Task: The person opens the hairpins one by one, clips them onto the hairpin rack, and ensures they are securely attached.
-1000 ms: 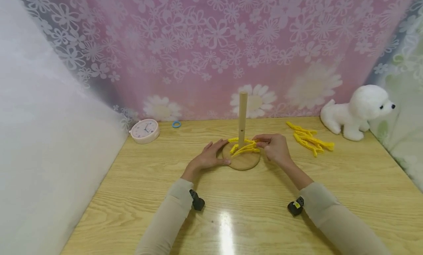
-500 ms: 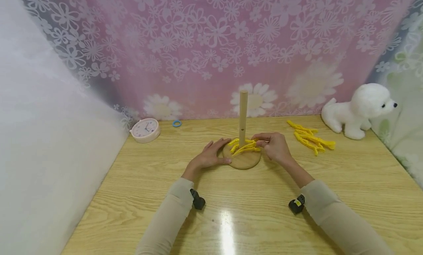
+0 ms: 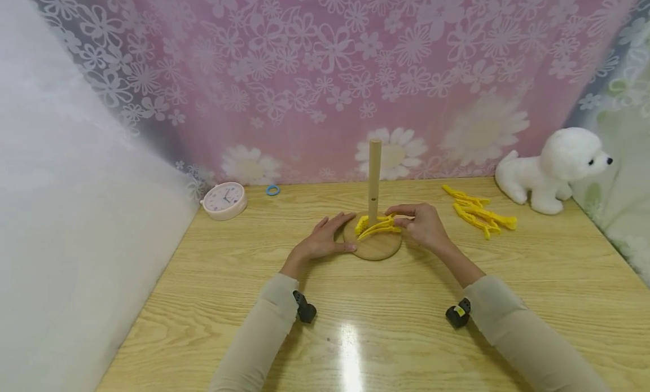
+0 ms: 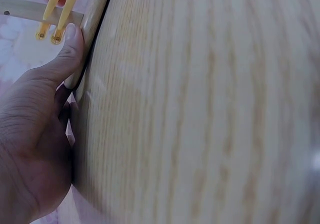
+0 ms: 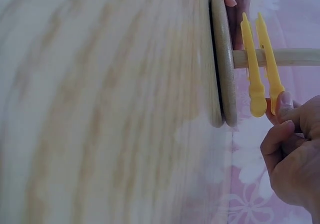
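In the head view, a round wooden base (image 3: 378, 251) carries an upright wooden post (image 3: 374, 177) with a small hole partway up. My left hand (image 3: 320, 241) holds the base's left edge, thumb at the front and fingers toward the back. My right hand (image 3: 425, 227) pinches the right end of a yellow plastic branch-like piece (image 3: 378, 228) low around the post. In the right wrist view, two slim yellow arms (image 5: 254, 78) cross the post, one above the other, and my right fingers (image 5: 285, 101) grip the upper one's end. The left wrist view shows my left thumb (image 4: 70, 48) on the base.
More yellow branch-like pieces (image 3: 482, 216) lie right of the base. A white plush dog (image 3: 550, 169) sits at the back right. At the back left stand a pink round clock (image 3: 223, 201) and a blue ring (image 3: 273, 190). A floral curtain (image 3: 325, 87) hangs behind the table.
The yellow part that reached left behind the post has drawn in close to the post. Both hands stay almost where they were, the right still pinching.
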Motion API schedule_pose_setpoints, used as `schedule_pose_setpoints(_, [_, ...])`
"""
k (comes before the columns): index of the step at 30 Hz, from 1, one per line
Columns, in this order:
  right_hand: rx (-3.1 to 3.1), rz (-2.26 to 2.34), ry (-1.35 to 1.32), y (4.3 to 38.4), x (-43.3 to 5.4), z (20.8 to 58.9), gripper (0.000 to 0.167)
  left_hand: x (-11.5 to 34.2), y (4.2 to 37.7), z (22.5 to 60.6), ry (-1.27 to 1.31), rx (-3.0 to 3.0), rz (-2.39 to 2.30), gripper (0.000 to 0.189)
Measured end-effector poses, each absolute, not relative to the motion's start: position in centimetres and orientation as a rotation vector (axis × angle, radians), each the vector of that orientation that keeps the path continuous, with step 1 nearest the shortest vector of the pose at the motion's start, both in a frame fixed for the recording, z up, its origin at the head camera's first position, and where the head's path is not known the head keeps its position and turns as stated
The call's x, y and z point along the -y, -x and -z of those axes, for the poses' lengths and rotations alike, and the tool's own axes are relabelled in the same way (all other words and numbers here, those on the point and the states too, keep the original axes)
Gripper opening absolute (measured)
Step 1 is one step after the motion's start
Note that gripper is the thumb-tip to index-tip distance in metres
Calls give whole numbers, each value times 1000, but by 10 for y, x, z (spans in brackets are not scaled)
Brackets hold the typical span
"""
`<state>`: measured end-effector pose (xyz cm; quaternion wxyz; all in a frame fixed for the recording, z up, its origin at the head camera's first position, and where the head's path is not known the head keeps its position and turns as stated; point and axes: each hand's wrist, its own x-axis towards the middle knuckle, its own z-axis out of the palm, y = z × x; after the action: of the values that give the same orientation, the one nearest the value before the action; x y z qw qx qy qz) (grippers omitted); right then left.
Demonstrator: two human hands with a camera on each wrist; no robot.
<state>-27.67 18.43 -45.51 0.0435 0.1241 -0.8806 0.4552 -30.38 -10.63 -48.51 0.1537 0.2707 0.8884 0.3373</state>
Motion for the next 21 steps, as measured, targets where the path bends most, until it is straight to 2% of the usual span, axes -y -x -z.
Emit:
schedule_pose_setpoints(9, [2756,-1503,-456,278,-191,454,28,107,306,487,-795,-2556,-966,89])
schedule_pose_setpoints(21, [2787,-1729,-409,273,-196,452,32,105,304,485,-785,-2550,-962,89])
